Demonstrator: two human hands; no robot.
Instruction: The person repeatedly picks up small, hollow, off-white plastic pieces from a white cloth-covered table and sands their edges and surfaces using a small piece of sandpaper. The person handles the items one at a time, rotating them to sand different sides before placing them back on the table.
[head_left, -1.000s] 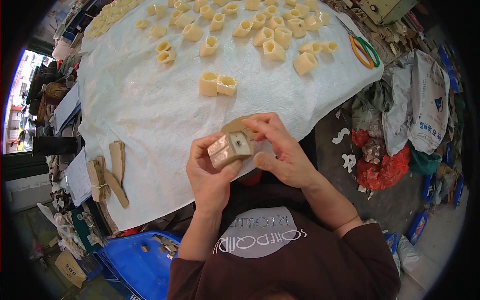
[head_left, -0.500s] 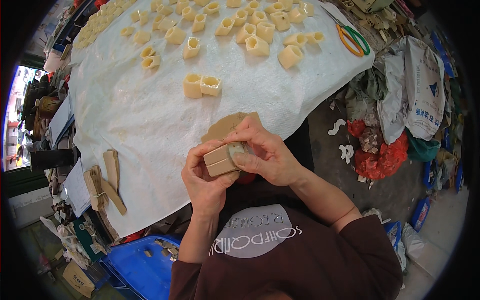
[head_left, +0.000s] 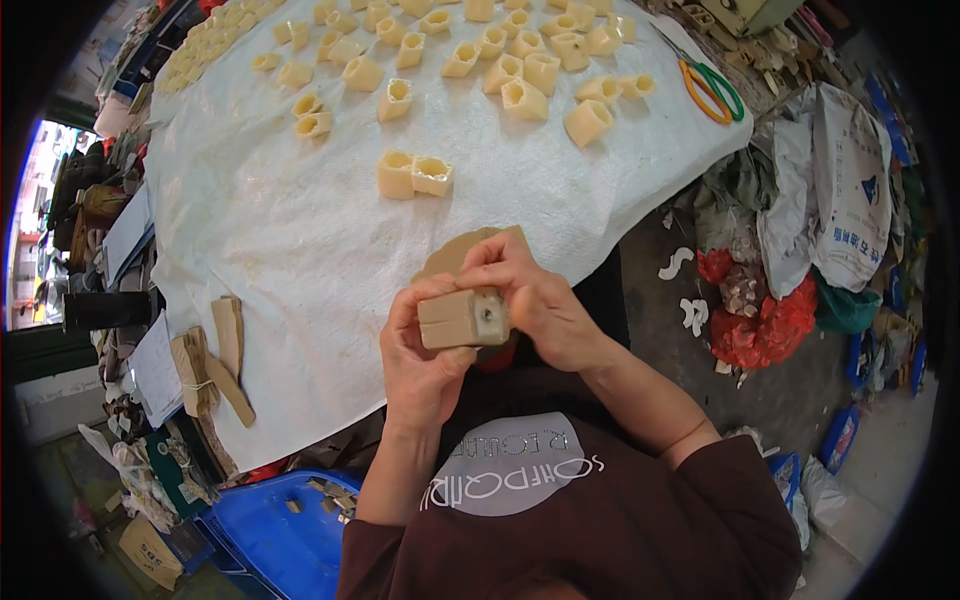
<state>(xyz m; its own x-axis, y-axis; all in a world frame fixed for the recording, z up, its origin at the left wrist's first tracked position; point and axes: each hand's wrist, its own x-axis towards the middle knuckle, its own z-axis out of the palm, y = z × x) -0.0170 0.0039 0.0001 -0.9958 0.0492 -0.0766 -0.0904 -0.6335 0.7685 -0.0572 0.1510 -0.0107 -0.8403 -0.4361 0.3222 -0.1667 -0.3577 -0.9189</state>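
A tan two-part block (head_left: 450, 318) with a groove along its side is held up in front of my chest. Its right end is paler and shows a small dark hole. My left hand (head_left: 420, 350) is closed round the block, thumb below and fingers along the far side. Curled against the block's upper right end are the fingers of my right hand (head_left: 530, 300); its thumb lies beside the pale end, and the inner fingertips are partly hidden. Just beyond the hands a flat brown piece with an uneven edge (head_left: 450, 258) lies at the table's near edge.
Two joined cream hollow pieces (head_left: 414, 175) stand on the white-covered table (head_left: 290, 230), with many similar ones behind. Scissors (head_left: 710, 92) lie far right, tied brown strips (head_left: 195, 370) near left. A blue chair (head_left: 270, 525) is lower left; red bags (head_left: 765, 330) stand right.
The block has turned so its pale end and hole now show. My right thumb has slid off that end to the right. The whole view has shifted slightly.
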